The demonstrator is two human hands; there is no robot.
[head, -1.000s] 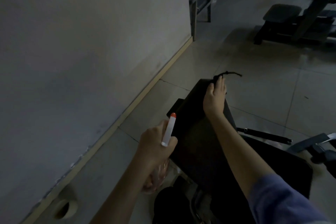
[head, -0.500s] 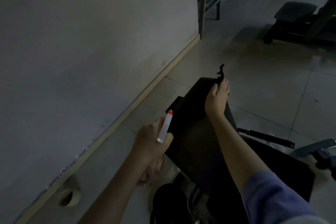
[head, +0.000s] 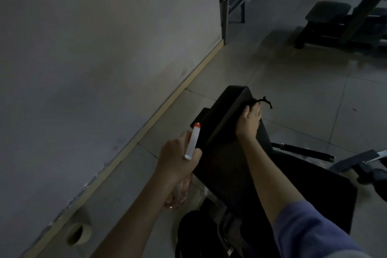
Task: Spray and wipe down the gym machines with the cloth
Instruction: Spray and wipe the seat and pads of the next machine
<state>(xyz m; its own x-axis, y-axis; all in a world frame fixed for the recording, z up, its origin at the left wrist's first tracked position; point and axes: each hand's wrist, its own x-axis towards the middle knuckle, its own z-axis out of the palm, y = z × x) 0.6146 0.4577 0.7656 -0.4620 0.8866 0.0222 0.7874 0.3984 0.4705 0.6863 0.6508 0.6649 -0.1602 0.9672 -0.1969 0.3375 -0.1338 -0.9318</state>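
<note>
While the right hand (head: 249,122) pressed the cloth (head: 258,101) flat-fingered at the far end of the pad (head: 225,153) | its long axis ran back toward the person | the left hand (head: 178,160), nearer, gripped the spray bottle (head: 192,141) alongside.

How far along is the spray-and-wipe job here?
Done: cannot tell; the dim light shows no wet marks. In hand: right hand presses the dark cloth on the bench pad at its far end; left hand grips the spray bottle. Left: probably the far bench.
</note>
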